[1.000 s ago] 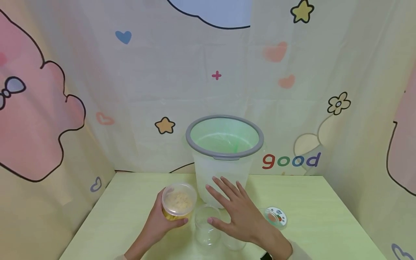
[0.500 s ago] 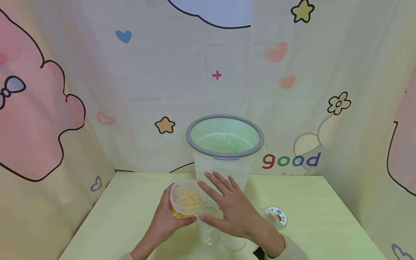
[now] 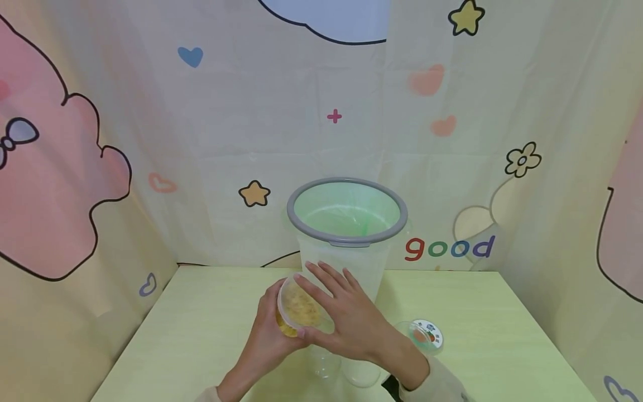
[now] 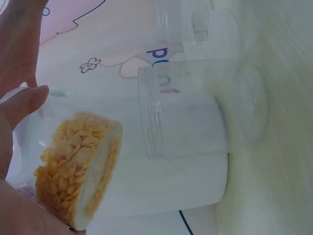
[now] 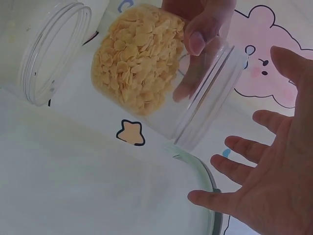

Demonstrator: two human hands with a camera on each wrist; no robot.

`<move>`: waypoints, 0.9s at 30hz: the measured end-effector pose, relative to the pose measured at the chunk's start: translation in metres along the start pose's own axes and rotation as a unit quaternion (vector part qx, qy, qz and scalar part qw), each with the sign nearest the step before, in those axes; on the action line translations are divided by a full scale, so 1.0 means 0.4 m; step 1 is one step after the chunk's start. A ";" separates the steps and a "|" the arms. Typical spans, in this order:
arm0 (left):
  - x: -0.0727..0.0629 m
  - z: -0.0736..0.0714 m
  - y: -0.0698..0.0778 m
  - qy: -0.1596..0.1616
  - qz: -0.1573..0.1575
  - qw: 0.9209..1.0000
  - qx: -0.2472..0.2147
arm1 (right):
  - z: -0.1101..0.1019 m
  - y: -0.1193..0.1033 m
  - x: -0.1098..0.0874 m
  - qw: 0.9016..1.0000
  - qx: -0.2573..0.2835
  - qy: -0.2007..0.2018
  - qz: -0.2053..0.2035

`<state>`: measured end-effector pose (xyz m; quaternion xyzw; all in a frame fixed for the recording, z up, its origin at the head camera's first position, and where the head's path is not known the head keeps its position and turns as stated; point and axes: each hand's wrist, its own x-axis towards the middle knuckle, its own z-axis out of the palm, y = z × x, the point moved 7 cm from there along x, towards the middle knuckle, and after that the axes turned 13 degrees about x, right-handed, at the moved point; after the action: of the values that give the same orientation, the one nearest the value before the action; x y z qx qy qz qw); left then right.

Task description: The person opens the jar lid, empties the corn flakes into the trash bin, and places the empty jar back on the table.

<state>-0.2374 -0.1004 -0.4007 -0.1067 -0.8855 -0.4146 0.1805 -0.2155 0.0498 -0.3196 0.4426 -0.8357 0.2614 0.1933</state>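
My left hand [image 3: 278, 321] grips a clear plastic jar of yellow flakes [image 4: 73, 161] and holds it tilted above the table. A translucent screw lid [image 5: 208, 100] covers the jar's mouth. My right hand [image 3: 354, 324] is spread beside the lid, its fingers straight; in the right wrist view they are apart from it. Below the hands stands an uncovered clear jar [image 4: 190, 110], partly hidden by my right hand in the head view. A second clear jar [image 3: 360, 374] stands to its right.
A white bin [image 3: 346, 240] with a grey rim stands behind the hands at the back of the table. Right of the hands lies a round clear lid with a printed label [image 3: 426, 335]. Printed curtains [image 3: 226, 139] surround the table [image 3: 502, 346].
My left hand has carried the jar of flakes to the right and tilted it more. My right hand has moved slightly left, closer to the jar's lid.
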 end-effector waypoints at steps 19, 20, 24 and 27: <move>0.007 0.028 0.090 0.081 0.127 0.984 0.092 | 0.000 0.021 0.003 0.999 -0.001 0.009 0.048; 0.006 0.030 0.094 0.087 0.133 0.982 0.100 | -0.001 0.024 0.001 0.998 0.001 0.009 0.057; 0.006 0.036 0.107 0.109 0.153 0.974 0.127 | -0.005 0.037 -0.008 0.996 0.003 0.008 0.092; 0.006 0.040 0.115 0.124 0.166 0.967 0.146 | -0.010 0.043 -0.015 0.993 0.003 0.013 0.113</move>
<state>-0.2278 -0.0587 -0.3774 -0.1727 -0.8768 -0.2551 0.3692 -0.2265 0.0642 -0.3244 0.3420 -0.8771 0.2901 0.1721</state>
